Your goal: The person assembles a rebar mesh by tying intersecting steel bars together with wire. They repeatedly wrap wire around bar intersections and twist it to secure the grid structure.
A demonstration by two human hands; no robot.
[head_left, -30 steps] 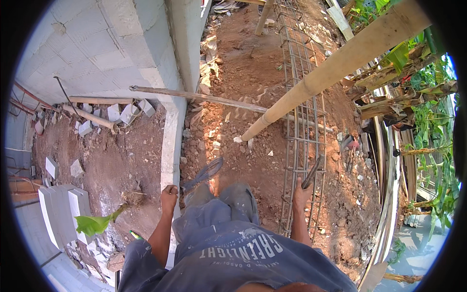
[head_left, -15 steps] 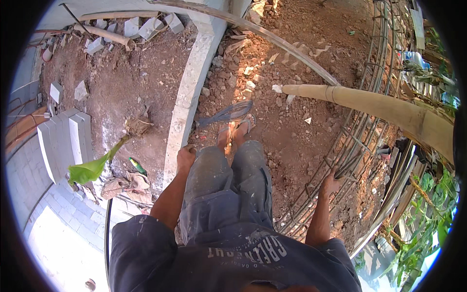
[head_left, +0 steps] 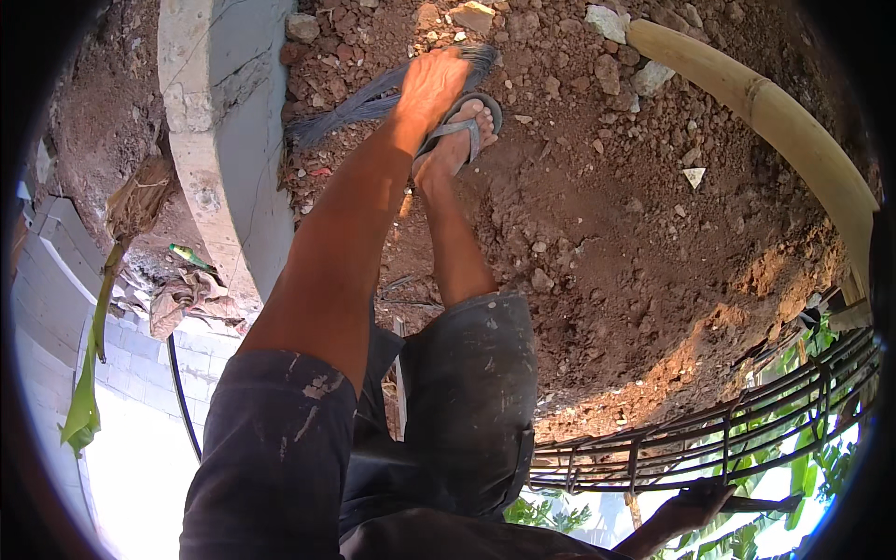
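My left hand (head_left: pixel 434 82) reaches down to the ground beside my sandalled foot (head_left: pixel 462 135). Its fingers are closed over a bundle of thin grey tie wire (head_left: pixel 350 114), which lies on the soil with its loose ends fanned toward the concrete beam. At the lower right, my right hand (head_left: pixel 698 511) is closed around a dark, elongated thing (head_left: pixel 765 505), whose kind I cannot make out. That hand is close against the steel rebar cage (head_left: pixel 653 453); whether it also touches a bar is too dark to tell.
A concrete beam (head_left: pixel 201 154) runs along the left. From the upper right a bamboo pole (head_left: pixel 747 84) juts in, with stones (head_left: pixel 653 79) near its end. An uprooted plant (head_left: pixel 112 252) lies beyond the beam, close to a green bottle (head_left: pixel 189 255). Rubble covers the soil.
I have bent down. My left hand has gone from beside my knee to the wire bundle. My right hand stays by the rebar cage, which now appears lower in view.
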